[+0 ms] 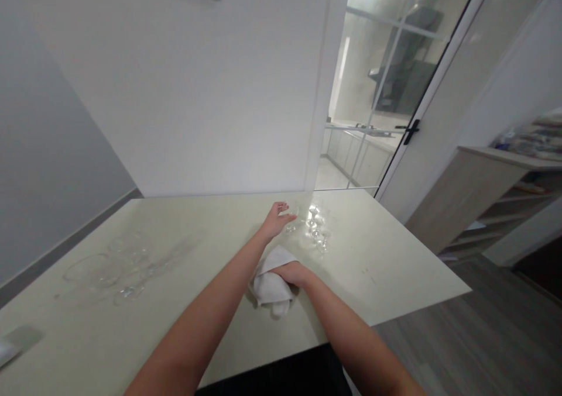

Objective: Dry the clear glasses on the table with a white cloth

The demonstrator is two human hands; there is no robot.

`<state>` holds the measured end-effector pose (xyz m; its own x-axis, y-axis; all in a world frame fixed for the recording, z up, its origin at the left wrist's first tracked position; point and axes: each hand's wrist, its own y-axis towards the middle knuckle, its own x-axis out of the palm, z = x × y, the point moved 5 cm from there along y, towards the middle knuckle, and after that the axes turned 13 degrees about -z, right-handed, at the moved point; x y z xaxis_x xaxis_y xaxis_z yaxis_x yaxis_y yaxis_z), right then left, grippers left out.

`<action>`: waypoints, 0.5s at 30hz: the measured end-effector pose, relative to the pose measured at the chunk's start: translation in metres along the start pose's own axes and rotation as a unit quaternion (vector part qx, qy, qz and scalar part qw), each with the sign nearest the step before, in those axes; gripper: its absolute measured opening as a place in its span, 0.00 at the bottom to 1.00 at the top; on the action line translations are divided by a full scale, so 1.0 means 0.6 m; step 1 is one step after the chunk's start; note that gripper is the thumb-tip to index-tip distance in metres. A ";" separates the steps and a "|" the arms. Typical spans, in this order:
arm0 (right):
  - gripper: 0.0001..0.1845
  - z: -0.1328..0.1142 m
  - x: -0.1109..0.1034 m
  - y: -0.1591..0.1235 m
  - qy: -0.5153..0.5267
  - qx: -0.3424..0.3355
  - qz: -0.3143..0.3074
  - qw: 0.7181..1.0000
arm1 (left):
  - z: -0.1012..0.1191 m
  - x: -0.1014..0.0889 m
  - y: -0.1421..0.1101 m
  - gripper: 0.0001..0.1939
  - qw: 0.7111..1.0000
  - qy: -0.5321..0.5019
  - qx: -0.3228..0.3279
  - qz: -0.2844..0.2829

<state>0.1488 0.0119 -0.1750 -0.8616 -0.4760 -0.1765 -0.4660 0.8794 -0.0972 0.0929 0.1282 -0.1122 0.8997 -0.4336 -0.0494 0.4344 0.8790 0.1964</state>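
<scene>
The white cloth (268, 289) is bunched at the near middle of the worktop (395, 255), and your right hand (293, 273) has it gathered, with your fingertips hidden in the folds. It should be light, limp and grippy; take it by a thick fold, because a loose corner will trail. You cannot tell from here whether anything is wrapped inside.

Just beyond it, your left hand (277, 218) reaches forward with its fingers spread and the thumb apart, beside the right-hand glassware (317, 232); whether it touches a piece is too blurred to tell. That clear cluster looks light, stiff, slippery and fragile, so a gentle grip low on one piece, near its base, would be safest. The left-hand glassware (129, 292), well apart, calls for the same care, since its clear edges are easy to misjudge.

The worktop is pale and smooth with a glossy reflection, so glass may slide on it. A small white object (7, 350) sits at its near left. Behind rises a plain wall (228, 92); to your right are a glazed door (373, 80), a shelf unit (465, 194) and grey flooring (421, 343).
</scene>
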 end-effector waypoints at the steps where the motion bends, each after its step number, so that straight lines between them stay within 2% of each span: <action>1: 0.19 0.001 0.000 0.002 0.005 -0.012 -0.002 1.000 | -0.004 0.007 0.012 0.30 1.000 0.003 -0.007 -0.004; 7: 0.15 -0.017 0.003 0.008 0.024 -0.082 -0.019 0.996 | -0.023 0.032 0.061 0.35 1.000 0.017 -0.013 -0.010; 15: 0.15 -0.028 0.006 0.014 -0.003 -0.086 -0.015 0.996 | -0.025 0.046 0.076 0.35 0.999 0.041 -0.026 -0.013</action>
<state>0.1387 0.0177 -0.1600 -0.8455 -0.5020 -0.1817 -0.5200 0.8516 0.0666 0.1382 0.1591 -0.1193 0.8874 -0.4411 -0.1343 0.4578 0.8775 0.1428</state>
